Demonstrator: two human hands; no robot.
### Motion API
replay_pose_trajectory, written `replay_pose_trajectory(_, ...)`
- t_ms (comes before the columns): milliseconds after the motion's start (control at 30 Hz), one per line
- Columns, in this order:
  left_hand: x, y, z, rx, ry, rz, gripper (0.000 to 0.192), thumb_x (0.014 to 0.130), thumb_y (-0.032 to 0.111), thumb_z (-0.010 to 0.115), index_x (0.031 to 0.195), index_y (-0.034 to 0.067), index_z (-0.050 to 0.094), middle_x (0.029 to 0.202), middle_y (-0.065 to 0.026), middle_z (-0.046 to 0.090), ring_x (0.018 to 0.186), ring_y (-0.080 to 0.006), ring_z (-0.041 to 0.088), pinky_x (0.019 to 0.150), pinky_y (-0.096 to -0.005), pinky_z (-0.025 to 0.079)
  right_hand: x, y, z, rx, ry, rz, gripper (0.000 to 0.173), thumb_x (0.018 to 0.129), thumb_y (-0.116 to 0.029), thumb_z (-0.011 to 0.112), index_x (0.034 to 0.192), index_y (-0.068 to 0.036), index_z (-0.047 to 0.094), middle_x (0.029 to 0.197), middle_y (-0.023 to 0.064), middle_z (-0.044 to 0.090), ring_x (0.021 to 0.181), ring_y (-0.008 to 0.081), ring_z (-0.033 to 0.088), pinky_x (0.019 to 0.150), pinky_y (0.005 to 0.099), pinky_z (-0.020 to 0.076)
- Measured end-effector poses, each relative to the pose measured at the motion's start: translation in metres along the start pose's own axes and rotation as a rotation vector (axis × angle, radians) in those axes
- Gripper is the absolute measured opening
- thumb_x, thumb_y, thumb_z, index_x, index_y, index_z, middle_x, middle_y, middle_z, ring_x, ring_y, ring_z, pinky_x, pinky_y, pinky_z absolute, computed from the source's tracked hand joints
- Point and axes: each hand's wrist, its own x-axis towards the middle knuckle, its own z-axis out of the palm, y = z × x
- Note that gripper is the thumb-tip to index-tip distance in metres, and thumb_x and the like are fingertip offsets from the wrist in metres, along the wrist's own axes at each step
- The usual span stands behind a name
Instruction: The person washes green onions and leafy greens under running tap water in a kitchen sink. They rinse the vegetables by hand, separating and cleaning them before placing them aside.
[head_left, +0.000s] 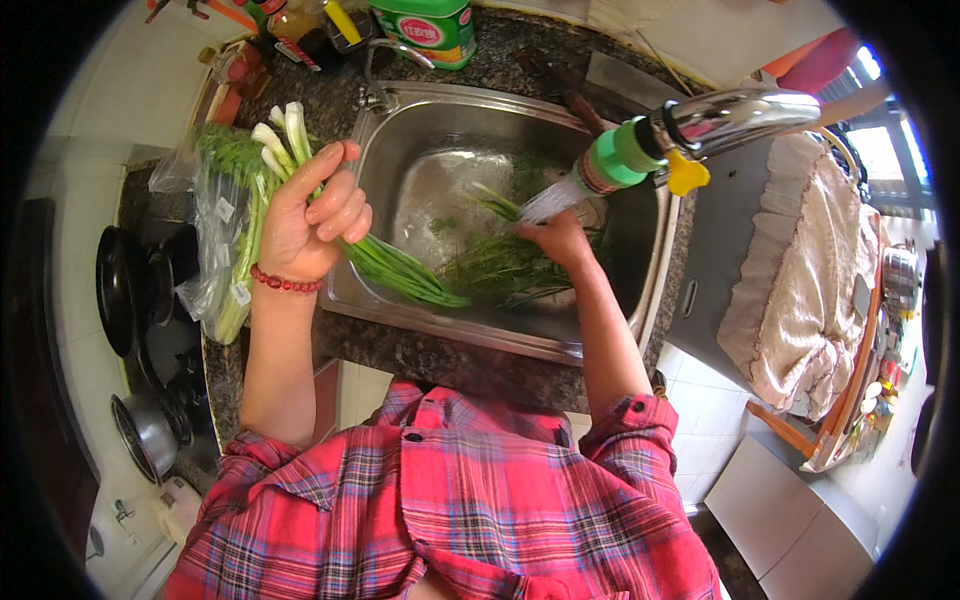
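Observation:
My left hand (319, 210) is closed round a bunch of green onions (397, 271), white ends up at the upper left and green leaves hanging over the steel sink (442, 217). In the sink, under the running water (551, 201), my right hand (553, 236) touches greens; its fingers are partly hidden, so its grip cannot be made out. More leafy greens (502, 262) lie on the sink bottom around it. The water comes from a green spray head (615, 157) on the chrome faucet (739, 116).
Celery (251, 255) in a clear plastic bag lies left of the sink. Behind stand a small curved tap (397, 46), a green tub (431, 34) and bottles (292, 30). Black pans (120, 292) are at far left; a cloth-covered object (810, 277) is at right.

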Motion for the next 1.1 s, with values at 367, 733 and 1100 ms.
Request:
replay_pose_trajectory(367, 0.074, -0.111, 0.012, 0.133, 0.391, -0.447, 0.027, 0.092, 0.025, 0.066, 0.112, 0.008, 0.062, 0.106, -0.0088, 0.068, 0.081, -0.0188, 0.066, 0.058, -0.0300, 0.048, -0.086, -0.082, -0.026, 1.288, 0.318, 0.119, 0.012, 0.089, -0.009, 0.066, 0.097, 0.000, 0.065, 0.082, 0.0026, 0.062, 0.071, 0.0119, 0.056, 0.068, 0.0251, 0.0445)
replay_pose_trajectory(733, 0.095, -0.156, 0.014, -0.014, 0.286, -0.462, 0.017, 0.091, 0.015, 0.066, 0.105, 0.006, 0.062, 0.095, -0.0054, 0.066, 0.081, -0.0195, 0.065, 0.059, -0.0382, 0.051, -0.115, -0.113, -0.009, 1.365, 0.306, -0.132, 0.021, 0.092, -0.013, 0.063, 0.108, 0.001, 0.064, 0.091, 0.0031, 0.067, 0.081, 0.0092, 0.059, 0.077, 0.0241, 0.0463)
replay_pose_trajectory(1100, 0.082, -0.160, 0.036, 0.269, 0.292, -0.210, 0.036, 0.084, 0.007, 0.072, 0.117, 0.001, 0.059, 0.091, -0.0073, 0.068, 0.086, -0.0166, 0.065, 0.073, -0.0306, 0.052, -0.103, -0.101, 0.003, 0.900, 0.470, -0.079, 0.022, 0.095, -0.016, 0.061, 0.101, 0.005, 0.066, 0.084, -0.0004, 0.064, 0.076, 0.0058, 0.053, 0.069, 0.0225, 0.0435)
